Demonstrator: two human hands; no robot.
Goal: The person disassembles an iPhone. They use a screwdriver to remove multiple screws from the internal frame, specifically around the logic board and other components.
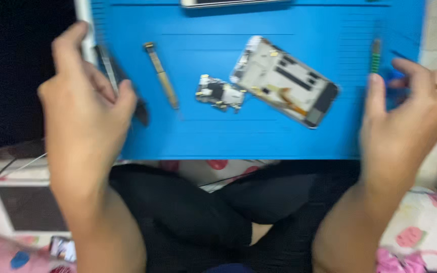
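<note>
My left hand (pixel 84 101) is at the left edge of a blue work mat (pixel 218 141), its fingers closed around thin metal tweezers (pixel 108 68) and touching a dark flat piece (pixel 140 108). My right hand (pixel 405 116), with a gold ring, hovers at the mat's right edge with its fingers curled and apart. A small blue thing (pixel 394 81) shows between thumb and forefinger, but blur hides whether it is held. On the mat lie an opened phone frame (pixel 284 81), a small circuit board (pixel 220 93) and a thin brass-coloured strip (pixel 162 75).
A green-handled tool (pixel 376 55) lies on the mat by my right thumb. Another flat device (pixel 228 3) sits at the mat's far edge. My crossed legs in black (pixel 203 212) are below the mat, on patterned pink bedding (pixel 421 222). A white box (pixel 21 202) is at lower left.
</note>
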